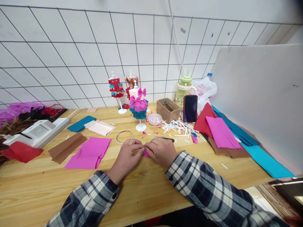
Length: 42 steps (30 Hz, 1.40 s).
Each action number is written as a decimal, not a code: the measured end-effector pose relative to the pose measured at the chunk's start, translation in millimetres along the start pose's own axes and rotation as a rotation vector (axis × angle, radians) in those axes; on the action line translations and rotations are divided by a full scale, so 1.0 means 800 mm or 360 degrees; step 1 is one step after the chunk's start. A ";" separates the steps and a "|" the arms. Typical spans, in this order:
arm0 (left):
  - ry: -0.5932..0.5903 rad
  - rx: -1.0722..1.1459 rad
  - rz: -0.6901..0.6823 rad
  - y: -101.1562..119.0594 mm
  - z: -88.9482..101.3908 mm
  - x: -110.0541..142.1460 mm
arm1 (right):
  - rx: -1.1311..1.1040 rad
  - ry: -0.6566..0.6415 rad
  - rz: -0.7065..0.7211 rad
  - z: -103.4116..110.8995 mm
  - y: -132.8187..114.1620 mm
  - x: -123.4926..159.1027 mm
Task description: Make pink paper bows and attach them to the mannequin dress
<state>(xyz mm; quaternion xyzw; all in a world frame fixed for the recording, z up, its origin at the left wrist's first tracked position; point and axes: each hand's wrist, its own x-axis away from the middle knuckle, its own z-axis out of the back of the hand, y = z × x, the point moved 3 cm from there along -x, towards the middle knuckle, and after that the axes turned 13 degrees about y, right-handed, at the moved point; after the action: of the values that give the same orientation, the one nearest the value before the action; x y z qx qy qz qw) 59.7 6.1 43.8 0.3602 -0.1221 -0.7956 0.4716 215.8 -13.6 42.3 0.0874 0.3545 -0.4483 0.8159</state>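
Close together over the middle of the table, my left hand (129,155) and my right hand (162,151) pinch a small piece of magenta crepe paper (146,154) between their fingertips. Most of that piece is hidden by the fingers. Just behind my right hand lies a dark slim tool (165,138), partly covered. A silver ring-shaped band (124,136) rests behind my left hand. Farther back stands a small dress form (139,105) wearing a pink, magenta and teal paper dress with magenta bows.
Folded magenta (90,153) and brown paper (67,147) lie left, near a power strip (40,132). Behind are a red-dressed form (116,90), a cardboard box (168,109), a pink bowl (154,119), white paper strips (177,126) and a phone (190,108). Coloured paper (223,132) lies right.
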 end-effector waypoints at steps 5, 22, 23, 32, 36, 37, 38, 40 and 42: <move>0.0055 -0.0073 -0.0079 0.005 0.001 0.001 | -0.0074 0.0061 -0.0148 0.000 -0.002 -0.001; 0.0328 0.0005 0.0018 -0.004 0.008 -0.002 | -0.0806 0.0214 -0.0695 -0.012 -0.005 -0.001; 0.0337 0.0008 0.0042 -0.004 0.009 -0.002 | -0.0812 0.0219 -0.0682 -0.011 -0.007 -0.001; 0.0293 0.0003 0.0171 -0.002 0.005 -0.001 | -0.0673 0.0240 -0.0686 -0.009 -0.003 -0.001; 0.0246 -0.0003 0.0004 0.001 0.004 -0.001 | -0.0648 0.0265 -0.0728 -0.010 0.004 -0.002; 0.0249 -0.0003 -0.0029 0.001 0.004 -0.001 | -0.0648 0.0270 -0.0744 -0.010 0.005 -0.003; 0.0251 -0.0006 -0.0051 0.002 0.004 -0.001 | -0.0654 0.0273 -0.0759 -0.010 0.005 -0.003; 0.0251 -0.0013 -0.0059 0.002 0.005 -0.002 | -0.0672 0.0277 -0.0779 -0.010 0.004 -0.003; 0.0250 -0.0013 -0.0042 0.002 0.005 -0.001 | -0.0676 0.0270 -0.0754 -0.010 0.001 -0.003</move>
<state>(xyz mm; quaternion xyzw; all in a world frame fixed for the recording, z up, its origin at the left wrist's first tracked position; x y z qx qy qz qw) 58.4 5.4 48.4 0.4211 -0.0766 -0.7715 0.4707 211.5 -7.6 37.9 -0.1326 0.5172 -0.5328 0.6565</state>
